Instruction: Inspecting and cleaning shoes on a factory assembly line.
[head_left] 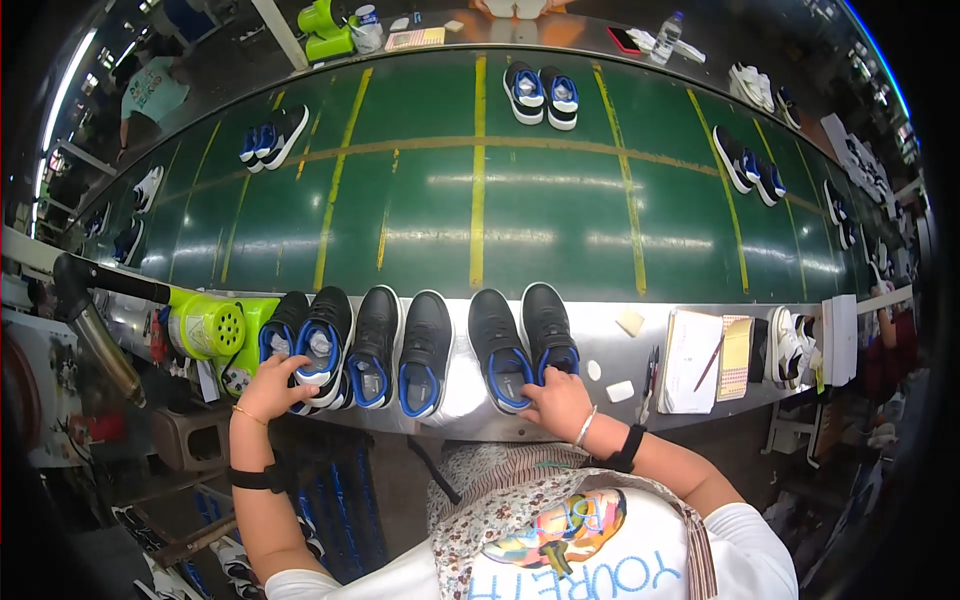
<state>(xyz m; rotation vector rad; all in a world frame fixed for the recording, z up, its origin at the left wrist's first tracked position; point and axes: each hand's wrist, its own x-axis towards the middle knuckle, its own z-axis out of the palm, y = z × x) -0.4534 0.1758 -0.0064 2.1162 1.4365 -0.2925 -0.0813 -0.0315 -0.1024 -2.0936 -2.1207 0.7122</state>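
Head view: Black sneakers [376, 325] line the bench [456, 388]

Here's the left hand [270, 390], pinching one blue-lined sneaker [331, 310] at the heel! The right hand [560, 403] touches the heel end of a separate pair [495, 328]; whether its grip is closed, I can't tell. A notebook [688, 365] lies farther right.

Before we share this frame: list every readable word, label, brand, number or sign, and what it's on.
White shirt: large lettering, readable but not copied here.
Teal shirt, background: print, too small to read.
Black shoe, insole: mark, too small to read.
Yellow sheet: print, too small to read.
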